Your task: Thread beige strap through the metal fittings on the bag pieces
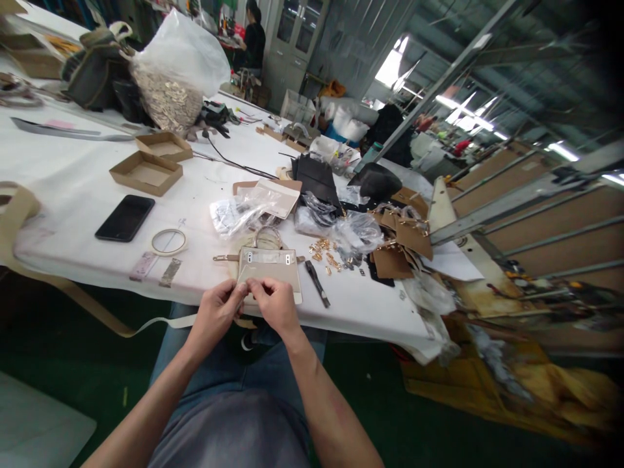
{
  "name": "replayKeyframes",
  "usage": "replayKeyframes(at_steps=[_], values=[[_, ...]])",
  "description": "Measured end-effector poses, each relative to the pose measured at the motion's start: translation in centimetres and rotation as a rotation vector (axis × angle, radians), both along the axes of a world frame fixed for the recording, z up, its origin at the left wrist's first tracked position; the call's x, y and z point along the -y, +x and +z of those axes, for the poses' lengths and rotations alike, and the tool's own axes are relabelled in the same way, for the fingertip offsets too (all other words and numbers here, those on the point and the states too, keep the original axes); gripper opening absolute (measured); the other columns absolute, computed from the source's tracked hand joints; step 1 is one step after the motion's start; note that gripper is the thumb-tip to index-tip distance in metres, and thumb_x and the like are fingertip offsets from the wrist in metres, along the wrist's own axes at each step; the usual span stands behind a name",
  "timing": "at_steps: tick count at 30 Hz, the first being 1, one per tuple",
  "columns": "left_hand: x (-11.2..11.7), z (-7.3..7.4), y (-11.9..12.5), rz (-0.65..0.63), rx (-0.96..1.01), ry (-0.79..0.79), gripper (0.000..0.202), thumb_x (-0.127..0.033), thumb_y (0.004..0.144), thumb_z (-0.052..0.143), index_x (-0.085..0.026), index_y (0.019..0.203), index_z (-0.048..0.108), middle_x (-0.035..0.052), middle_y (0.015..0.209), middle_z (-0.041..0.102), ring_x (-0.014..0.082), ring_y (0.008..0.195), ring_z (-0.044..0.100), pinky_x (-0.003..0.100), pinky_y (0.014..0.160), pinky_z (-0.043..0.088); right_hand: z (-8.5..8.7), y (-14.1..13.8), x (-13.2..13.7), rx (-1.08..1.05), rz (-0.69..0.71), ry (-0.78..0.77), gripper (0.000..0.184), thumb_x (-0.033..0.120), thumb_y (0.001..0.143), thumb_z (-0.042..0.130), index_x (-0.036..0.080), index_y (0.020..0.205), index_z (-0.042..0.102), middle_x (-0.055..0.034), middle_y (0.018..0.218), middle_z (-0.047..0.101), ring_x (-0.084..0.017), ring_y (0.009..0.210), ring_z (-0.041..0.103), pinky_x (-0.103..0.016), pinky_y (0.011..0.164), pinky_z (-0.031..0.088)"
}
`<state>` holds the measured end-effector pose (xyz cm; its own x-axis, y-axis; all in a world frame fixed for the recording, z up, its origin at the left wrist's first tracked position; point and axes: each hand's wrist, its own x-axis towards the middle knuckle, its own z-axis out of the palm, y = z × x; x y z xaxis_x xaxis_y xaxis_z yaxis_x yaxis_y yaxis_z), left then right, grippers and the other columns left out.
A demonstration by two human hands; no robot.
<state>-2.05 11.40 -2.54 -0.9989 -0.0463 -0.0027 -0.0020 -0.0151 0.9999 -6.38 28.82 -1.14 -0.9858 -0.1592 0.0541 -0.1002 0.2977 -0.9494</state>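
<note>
My left hand [218, 311] and my right hand [275, 303] meet at the near edge of the white table [73, 188]. Both pinch the bottom edge of a small beige bag panel [270, 270] that lies flat in front of me, with a white strip across its top. Fingertips of the two hands touch each other over the panel's lower edge. A pile of small gold metal fittings [325, 252] lies just right of the panel, and a dark slim tool [318, 283] rests beside it.
A black phone [125, 218], a tape roll [168, 242] and two open cardboard boxes [146, 172] sit to the left. Clear plastic bags [244, 211], brown leather pieces [404, 237] and a big bag of metal parts [173, 71] crowd the table. A person sits far back.
</note>
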Motion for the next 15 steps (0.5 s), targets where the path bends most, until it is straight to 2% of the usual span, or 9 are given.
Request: replayKeyframes(at_steps=[1,3,6,8,11,15], values=[[0.0,0.0,0.0,0.031,0.014,-0.032,0.049,-0.065,0.113,0.072,-0.021,0.091,0.077,0.0014,0.066,0.065,0.0181,0.062,0.057,0.027,0.061,0.044,0.1,-0.5,-0.2,-0.029,-0.033,0.022,0.047,0.063,0.105,0.083,0.021,0.087,0.084,-0.005,0.078,0.077,-0.021,0.071,0.067,-0.031,0.068,0.052],[0.0,0.1,-0.2,0.059,0.052,-0.054,0.05,-0.067,0.112,0.073,-0.021,0.093,0.079,0.0012,0.063,0.065,0.0181,0.057,0.059,0.027,0.057,0.044,0.4,-1.5,-0.6,-0.062,-0.089,0.019,0.042,0.06,0.097,0.092,0.02,0.107,0.088,-0.0061,0.09,0.081,-0.02,0.072,0.067,-0.031,0.069,0.054],[-0.1,0.5,-0.3,0.02,0.113,-0.017,0.053,-0.072,0.108,0.074,-0.021,0.091,0.078,0.0018,0.06,0.067,0.0194,0.05,0.063,0.027,0.051,0.049,0.9,-3.0,-0.9,-0.051,-0.051,-0.015,0.058,0.056,0.09,0.097,0.019,0.134,0.085,-0.0094,0.115,0.085,-0.019,0.076,0.068,-0.03,0.07,0.056],[-0.2,0.9,-0.3,0.008,0.138,-0.001,0.054,-0.074,0.106,0.075,-0.022,0.09,0.077,0.0022,0.06,0.068,0.0201,0.048,0.064,0.028,0.049,0.051,1.2,-3.7,-0.9,-0.02,-0.005,-0.03,0.048,0.054,0.092,0.095,0.019,0.124,0.088,-0.0087,0.113,0.085,-0.019,0.078,0.068,-0.03,0.07,0.054],[-0.2,1.1,-0.2,0.032,0.162,-0.018,0.054,-0.073,0.104,0.077,-0.022,0.087,0.077,0.0024,0.058,0.067,0.0206,0.047,0.064,0.028,0.047,0.052,1.5,-4.2,-0.7,0.012,0.03,-0.057,0.031,0.051,0.095,0.091,0.02,0.097,0.089,-0.0045,0.088,0.08,-0.019,0.074,0.063,-0.031,0.068,0.05],[-0.3,1.0,-0.3,0.046,0.178,-0.056,0.056,-0.074,0.104,0.077,-0.022,0.083,0.076,0.0029,0.057,0.066,0.0212,0.048,0.065,0.028,0.047,0.052,1.3,-4.3,-0.7,0.01,0.058,-0.062,0.032,0.053,0.097,0.088,0.021,0.091,0.086,-0.0035,0.082,0.076,-0.019,0.072,0.06,-0.03,0.065,0.047]])
